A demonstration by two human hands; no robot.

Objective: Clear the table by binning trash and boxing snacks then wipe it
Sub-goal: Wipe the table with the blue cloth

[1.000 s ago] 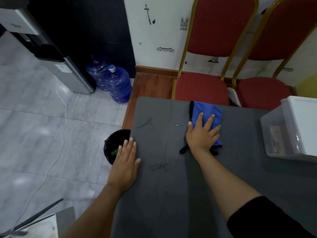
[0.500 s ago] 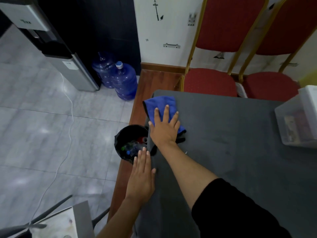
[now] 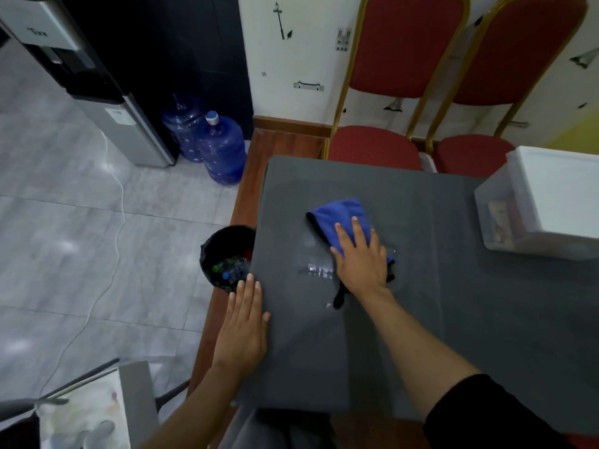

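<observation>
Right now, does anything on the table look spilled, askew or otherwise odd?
Yes: a wet streak glistens on the grey table, just left of the right hand pressing the blue cloth. It looks like leftover liquid not yet wiped. The left hand rests flat at the table edge. Nothing else stands out.

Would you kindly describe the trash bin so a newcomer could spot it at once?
Start at the grey table and follow its left edge to the floor. There stands the round black bin, just beyond the left hand. Unlike the blue water jugs further back, it is open-topped and holds bottles.
</observation>
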